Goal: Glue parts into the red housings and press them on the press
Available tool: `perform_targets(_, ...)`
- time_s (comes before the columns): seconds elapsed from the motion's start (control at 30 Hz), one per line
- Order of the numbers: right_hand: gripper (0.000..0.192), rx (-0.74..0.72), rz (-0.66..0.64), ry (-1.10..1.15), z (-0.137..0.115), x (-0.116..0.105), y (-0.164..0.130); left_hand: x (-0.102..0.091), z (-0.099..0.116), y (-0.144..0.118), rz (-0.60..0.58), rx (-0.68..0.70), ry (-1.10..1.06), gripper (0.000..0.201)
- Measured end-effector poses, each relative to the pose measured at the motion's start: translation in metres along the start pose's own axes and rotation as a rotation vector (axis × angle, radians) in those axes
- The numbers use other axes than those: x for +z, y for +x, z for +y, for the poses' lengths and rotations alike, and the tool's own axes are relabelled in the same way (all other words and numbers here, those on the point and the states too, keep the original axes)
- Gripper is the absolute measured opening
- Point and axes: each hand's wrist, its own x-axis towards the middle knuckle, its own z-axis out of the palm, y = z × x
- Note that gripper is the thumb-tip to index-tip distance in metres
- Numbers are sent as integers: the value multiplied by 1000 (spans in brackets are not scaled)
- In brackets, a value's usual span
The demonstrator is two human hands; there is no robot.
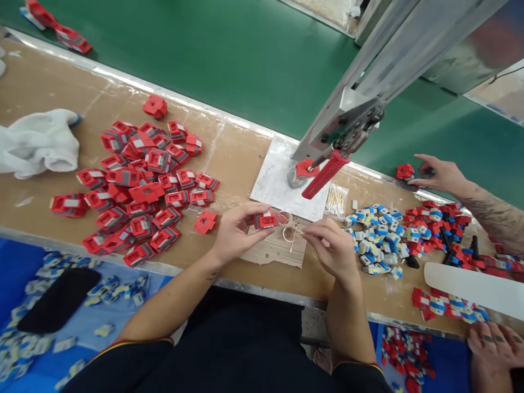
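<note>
Head view: brown workbench (229,158) beside a green belt (229,60). Left hand (235,229) pinches a red part (266,220), fingers closed around it, held just above the bench near the middle. Right hand (333,245) pinches a thin swab (295,233) over a small cup (289,234). Judged step: dabbing the part. Next calls for a steady tip meeting the part. Pile of red parts (139,185) lies left.

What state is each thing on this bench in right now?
Left hand: closed around a small red-and-grey plastic block, held above the table.
Right hand: pinching a thin wooden stick, tip at a small clear round cup.
Second small clear cup: upright, open.
Red-handled press lever: raised, tilted.
Red block under press: seated on the fixture.
Pile of red-and-grey blocks: loose, scattered.
White cloth: crumpled.
</note>
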Motion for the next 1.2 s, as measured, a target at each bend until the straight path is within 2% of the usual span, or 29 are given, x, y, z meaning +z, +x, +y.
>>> perform_targets(0.13, 22, 33, 366, 186, -17, 8, 10, 4, 4, -4, -38, 59, 56, 35)
perform_targets(0.23, 14, 16, 459, 316, -29, 25, 18, 6, 7, -4, -58, 113, 101, 32)
perform_targets(0.33, 4, 38, 436, 400, -34, 39, 22, 6, 10, -3, -65, 138, 95, 31)
perform_targets(0.63, 4, 183, 309, 594, -33, 50, 18, 5, 14, -2, -64, 174, 90, 37)
perform_targets(0.8, 5, 200, 298, 593, -33, 49, 16, 4, 14, -1, -63, 178, 82, 39)
perform_targets(1.2, 12, 127, 284, 470, -29, 51, 9, 2, 14, -3, -63, 163, 112, 40)
